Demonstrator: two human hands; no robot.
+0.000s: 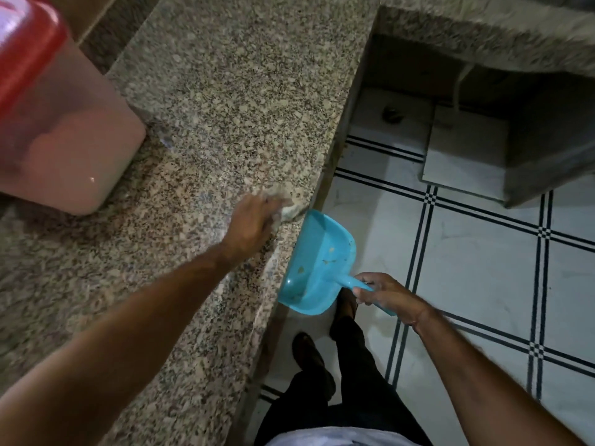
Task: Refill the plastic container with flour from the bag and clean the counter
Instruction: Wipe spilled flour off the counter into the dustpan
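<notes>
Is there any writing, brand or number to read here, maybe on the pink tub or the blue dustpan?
None can be read. The plastic container and dustpan show no print; a pale patch on the red lid is too blurred to tell.

container (64,149) on counter (225,91), dustpan (317,262) below counter edge

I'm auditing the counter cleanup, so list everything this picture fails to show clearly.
Head view: the pale wad under the left hand is motion-blurred and half covered; whether it is a rag or a sponge, and how it is gripped, is unclear.
Head view: the plastic container is cut off by the left and top edges.
Head view: the right hand covers much of the dustpan handle.
</notes>
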